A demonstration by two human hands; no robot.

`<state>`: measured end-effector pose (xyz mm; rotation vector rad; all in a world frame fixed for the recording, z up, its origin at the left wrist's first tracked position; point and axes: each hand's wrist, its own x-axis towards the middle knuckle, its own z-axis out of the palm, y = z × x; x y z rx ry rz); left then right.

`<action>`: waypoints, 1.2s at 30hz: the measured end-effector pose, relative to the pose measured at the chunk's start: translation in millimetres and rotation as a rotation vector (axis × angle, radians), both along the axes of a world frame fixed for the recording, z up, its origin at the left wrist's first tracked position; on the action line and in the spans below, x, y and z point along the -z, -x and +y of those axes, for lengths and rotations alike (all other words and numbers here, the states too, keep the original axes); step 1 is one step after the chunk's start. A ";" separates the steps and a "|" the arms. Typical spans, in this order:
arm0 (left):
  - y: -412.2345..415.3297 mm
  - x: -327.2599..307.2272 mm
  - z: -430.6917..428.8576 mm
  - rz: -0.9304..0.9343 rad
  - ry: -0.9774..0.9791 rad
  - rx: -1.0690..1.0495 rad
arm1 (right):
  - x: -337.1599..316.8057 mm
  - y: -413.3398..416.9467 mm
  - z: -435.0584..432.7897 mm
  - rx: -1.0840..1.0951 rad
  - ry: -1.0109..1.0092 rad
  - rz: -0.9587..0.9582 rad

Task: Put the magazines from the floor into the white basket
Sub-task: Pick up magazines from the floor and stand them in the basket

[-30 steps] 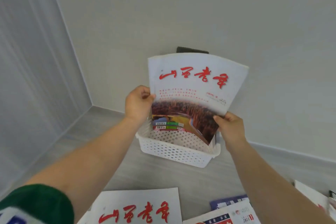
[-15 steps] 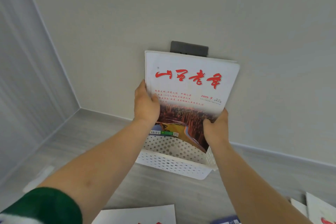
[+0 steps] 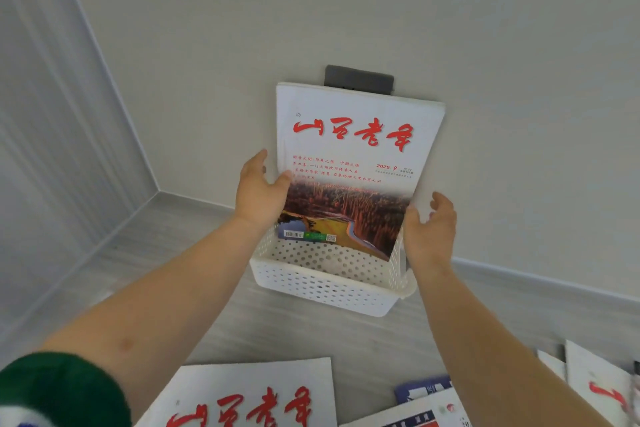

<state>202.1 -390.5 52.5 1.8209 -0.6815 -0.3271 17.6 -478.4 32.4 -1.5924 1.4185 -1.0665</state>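
Observation:
A white magazine (image 3: 353, 149) with red brush lettering and a reddish landscape photo stands upright in the white perforated basket (image 3: 322, 291), its top leaning on the wall. My left hand (image 3: 258, 198) is at its left edge, fingers spread and only the thumb resting on the cover. My right hand (image 3: 429, 236) is at its right edge with the fingers apart and curled off the paper, the thumb just touching the edge. Another copy of the same magazine (image 3: 249, 395) lies on the floor in front of me.
The basket sits on the grey floor against the wall, near a corner on the left. A dark grey wall plate (image 3: 358, 78) shows just above the magazine. More magazines (image 3: 426, 406) lie at the lower right, with another white one (image 3: 599, 388) at the far right.
The magazine went from fanned and held above the basket to squared up and standing in it. Both hands have loosened from a firm grip to open fingers at its edges.

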 end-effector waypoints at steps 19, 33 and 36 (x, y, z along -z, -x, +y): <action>101.3 91.8 292.1 0.040 -0.668 0.171 | 111.1 92.7 248.8 -0.712 0.017 0.859; 99.3 68.6 284.8 0.543 -0.306 -0.093 | 106.0 89.2 249.4 -0.743 -0.008 0.895; 95.0 64.4 278.8 0.556 -0.371 -0.134 | 107.8 89.8 249.8 -0.729 0.001 0.881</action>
